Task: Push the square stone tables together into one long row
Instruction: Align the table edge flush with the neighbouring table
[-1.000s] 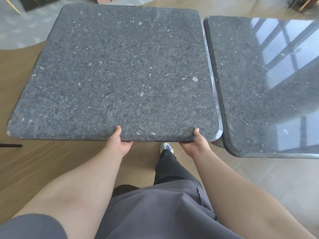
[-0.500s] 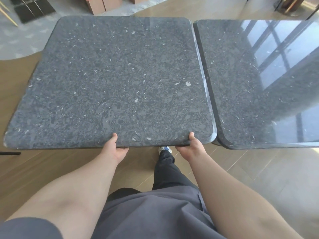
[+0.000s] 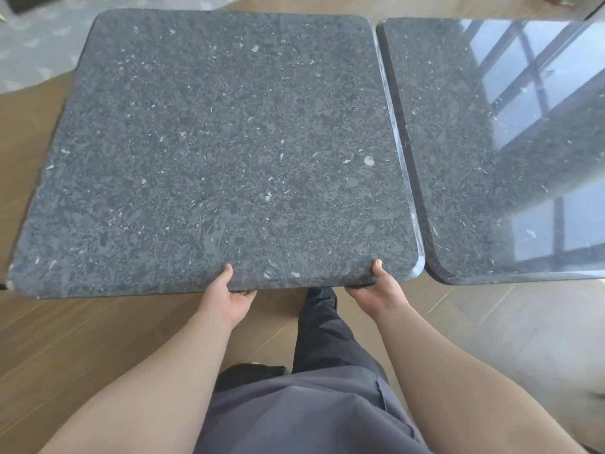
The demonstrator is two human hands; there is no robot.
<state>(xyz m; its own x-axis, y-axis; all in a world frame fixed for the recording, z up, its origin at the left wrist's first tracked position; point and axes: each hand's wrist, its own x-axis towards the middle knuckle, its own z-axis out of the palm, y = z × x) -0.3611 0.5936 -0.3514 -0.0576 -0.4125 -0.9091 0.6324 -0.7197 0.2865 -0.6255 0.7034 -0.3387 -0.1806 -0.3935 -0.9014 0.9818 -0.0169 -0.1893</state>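
Two hands clamp the near edge of the left stone table (image 3: pixel 222 152): left hand (image 3: pixel 229 298) and right hand (image 3: pixel 376 291) both have thumbs on top, fingers curled under. Its right edge sits just beside the right stone table (image 3: pixel 510 152), thin seam between. Wood floor (image 3: pixel 49 339) is open on the left.

Both bare forearms extended forward and converged toward the near edge of the stone table (image 3: pixel 222 152); the left hand (image 3: pixel 227 296) gripped that edge with the thumb laid on top and the fingers curled beneath; the right hand (image 3: pixel 376 290) gripped the same edge near its right corner, thumb on top, fingers hidden under the slab; one trousered leg stood between the arms.
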